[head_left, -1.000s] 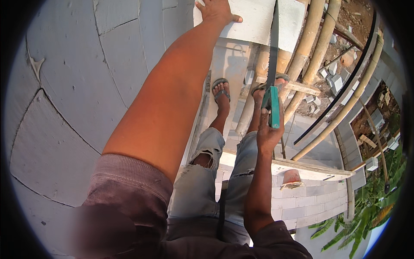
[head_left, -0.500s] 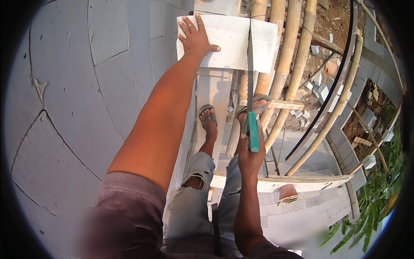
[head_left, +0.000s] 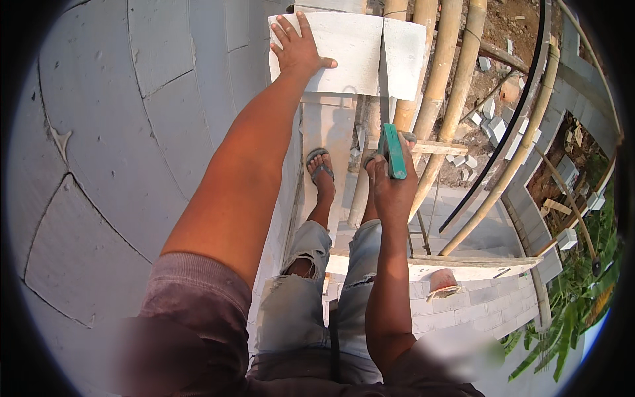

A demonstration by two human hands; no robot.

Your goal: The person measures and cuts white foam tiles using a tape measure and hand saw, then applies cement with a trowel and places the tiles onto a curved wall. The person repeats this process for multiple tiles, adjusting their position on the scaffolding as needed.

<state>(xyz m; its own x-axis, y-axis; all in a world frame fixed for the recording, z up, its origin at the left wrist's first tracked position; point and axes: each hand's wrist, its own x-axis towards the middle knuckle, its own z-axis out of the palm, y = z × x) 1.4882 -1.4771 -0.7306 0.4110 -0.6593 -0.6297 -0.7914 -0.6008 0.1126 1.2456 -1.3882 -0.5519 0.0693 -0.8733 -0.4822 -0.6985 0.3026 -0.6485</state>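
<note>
A white lightweight concrete block (head_left: 354,56) lies at the top of the view. My left hand (head_left: 297,54) rests flat on its left part, fingers spread and thumb out to the side. Wrapped around the green handle of a hand saw (head_left: 395,153) is my right hand (head_left: 395,188), below the block's near edge. The saw's blade stands in a cut through the right part of the block, running from far edge to near edge. How deep the cut goes cannot be seen. To the right of the blade is a narrower end section of the block.
A grey block wall (head_left: 99,132) fills the left side. Bamboo poles (head_left: 440,79) run along the right, with a wooden crosspiece (head_left: 440,147) near my sandalled feet. I stand on a narrow plank (head_left: 327,126). Lower down lie broken white blocks (head_left: 493,129) and a reddish bucket (head_left: 443,283).
My right hand has pushed the saw forward, toward the block, so less blade shows between handle and block. My left hand keeps its place on the block. The view has shifted slightly.
</note>
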